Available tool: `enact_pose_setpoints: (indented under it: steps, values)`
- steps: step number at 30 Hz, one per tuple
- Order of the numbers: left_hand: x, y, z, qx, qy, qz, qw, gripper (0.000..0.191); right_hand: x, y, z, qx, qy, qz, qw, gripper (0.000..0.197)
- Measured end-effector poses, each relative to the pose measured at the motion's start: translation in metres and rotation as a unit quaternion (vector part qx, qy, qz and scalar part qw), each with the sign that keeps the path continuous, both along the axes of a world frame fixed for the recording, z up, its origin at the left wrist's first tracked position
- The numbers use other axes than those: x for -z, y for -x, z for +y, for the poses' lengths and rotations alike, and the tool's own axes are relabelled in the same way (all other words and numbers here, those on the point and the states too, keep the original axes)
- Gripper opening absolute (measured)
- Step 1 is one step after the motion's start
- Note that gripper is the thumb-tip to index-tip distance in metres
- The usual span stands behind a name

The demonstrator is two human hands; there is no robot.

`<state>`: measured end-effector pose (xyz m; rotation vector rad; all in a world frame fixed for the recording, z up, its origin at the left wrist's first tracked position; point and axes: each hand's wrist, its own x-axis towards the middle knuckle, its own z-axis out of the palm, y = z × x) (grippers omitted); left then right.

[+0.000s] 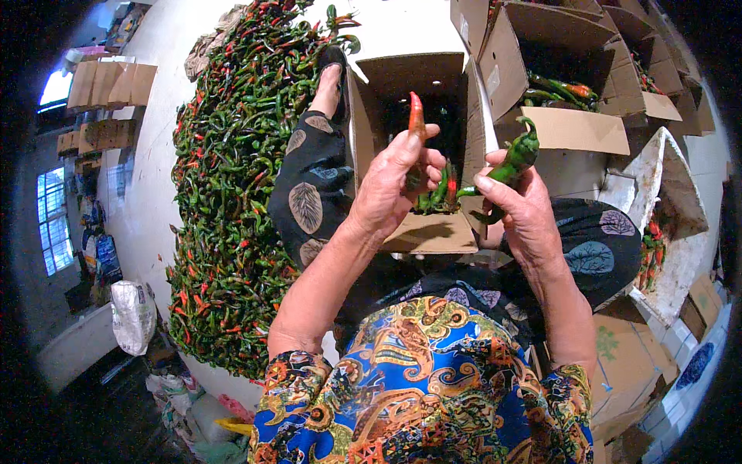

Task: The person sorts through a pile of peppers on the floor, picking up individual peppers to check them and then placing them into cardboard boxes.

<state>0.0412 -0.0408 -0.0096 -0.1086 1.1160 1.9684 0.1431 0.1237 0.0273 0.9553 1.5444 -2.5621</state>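
My left hand [400,174] holds a chili pepper with a red tip [415,111] pointing up, above an open cardboard box [432,233] between my legs. More of what that hand holds is hidden behind its fingers. To the right, my right hand [516,200] grips green chili peppers [520,151], one with a curled stem at the top. Green and red peppers [435,194] lie inside the box near its close wall; the deeper part is dark. A large pile of green and red chili peppers [237,174] spreads on the floor at the left, beside my leg.
Another open cardboard box [571,129] with peppers stands at the right, with more boxes behind it. A worn white container [666,278] holds red peppers at the far right. A closed carton [629,354] is at the lower right. A white sack [133,316] stands left.
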Motion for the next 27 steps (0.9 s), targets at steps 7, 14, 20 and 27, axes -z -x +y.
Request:
enact_pose_setpoints:
  steps: [7,14,20,27]
  values:
    - [0.003,-0.005,-0.001,0.03,0.042,0.023,0.998,0.036,0.001,0.004,0.003,0.037,0.0,0.022,0.999,0.037]
    - [0.003,-0.012,-0.001,0.036,0.019,-0.006,0.999,0.037,-0.006,0.001,0.008,0.028,0.021,-0.008,0.999,0.033]
    - [0.003,-0.011,-0.002,0.04,0.008,-0.025,0.999,0.036,-0.007,0.0,0.008,0.035,-0.015,0.01,0.999,0.022]
    - [0.017,0.01,-0.001,-0.021,0.168,0.021,0.985,0.026,-0.015,-0.004,0.016,0.078,-0.01,0.025,0.997,0.023]
